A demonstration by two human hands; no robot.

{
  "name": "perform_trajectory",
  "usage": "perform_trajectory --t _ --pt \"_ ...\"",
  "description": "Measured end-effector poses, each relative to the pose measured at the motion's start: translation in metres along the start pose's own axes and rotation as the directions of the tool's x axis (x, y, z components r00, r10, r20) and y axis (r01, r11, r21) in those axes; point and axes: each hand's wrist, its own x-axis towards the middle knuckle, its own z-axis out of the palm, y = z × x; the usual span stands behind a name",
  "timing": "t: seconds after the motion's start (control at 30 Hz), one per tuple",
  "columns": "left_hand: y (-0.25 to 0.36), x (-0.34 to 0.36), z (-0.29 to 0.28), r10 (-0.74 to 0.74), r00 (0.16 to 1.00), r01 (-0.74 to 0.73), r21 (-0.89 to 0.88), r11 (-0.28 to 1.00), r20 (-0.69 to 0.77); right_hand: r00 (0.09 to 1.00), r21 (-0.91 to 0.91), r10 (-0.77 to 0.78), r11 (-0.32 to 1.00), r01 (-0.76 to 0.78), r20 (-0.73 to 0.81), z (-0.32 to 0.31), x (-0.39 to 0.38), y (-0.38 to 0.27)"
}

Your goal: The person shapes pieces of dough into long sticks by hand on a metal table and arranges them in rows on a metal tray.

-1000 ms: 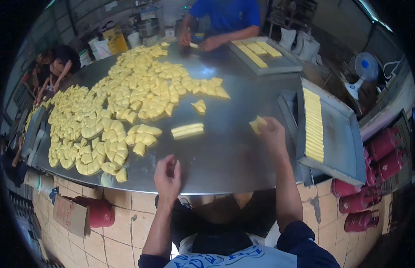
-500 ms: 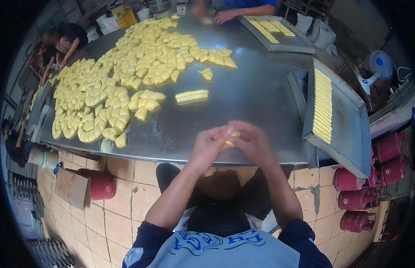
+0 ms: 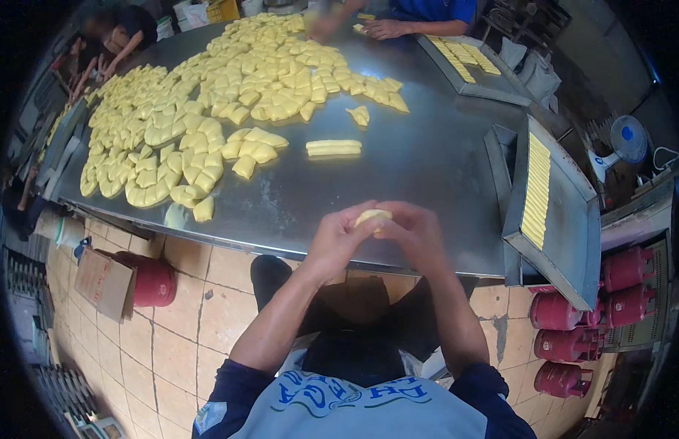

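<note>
Just over the near edge of the metal table, my left hand and my right hand meet around a small piece of yellow dough. Fingers and thumbs of both hands close on its ends, and its rounded middle shows between them. Beyond my hands, dough sticks lie side by side on the steel. Farther off rests a single loose dough piece. A broad heap of cut dough pieces spreads over the table's left and far part.
On the right, a tilted metal tray holds a row of dough sticks; another tray lies beyond. Co-workers' hands handle dough across the table. Red gas cylinders, a fan and a cardboard box stand around.
The dough piece between my fingers shows more fully and looks longer. My view has shifted slightly, so the table's contents sit farther right. Both hands still hold the piece.
</note>
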Motion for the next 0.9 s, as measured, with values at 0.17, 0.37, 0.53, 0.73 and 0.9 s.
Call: perform_trajectory --t 0.17,0.37,0.53,0.73,0.9 --pt "0.002 0.002 -0.01 -0.107 0.994 0.111 -0.319 0.941 0.029 0.988 -0.06 0.062 0.996 -0.071 -0.143 0.009 0.008 0.004" --pt "0.001 0.003 -0.009 -0.072 0.996 0.064 -0.162 0.985 -0.043 0.989 -0.092 0.011 0.995 -0.025 -0.149 0.01 0.01 0.006" --pt "0.003 0.009 -0.011 -0.211 0.977 0.196 -0.554 0.809 0.038 0.999 0.196 0.031 0.98 -0.024 -0.035 0.0 0.011 0.007" --pt "0.01 0.005 0.003 -0.071 0.997 0.072 -0.042 0.997 0.019 0.988 -0.355 -0.148 0.926 0.126 -0.036 -0.016 0.01 0.004" --pt "0.036 0.007 0.009 0.107 0.993 -0.117 0.365 0.924 0.046 0.984 -0.468 -0.075 0.872 0.145 0.164 -0.033 0.023 -0.017"
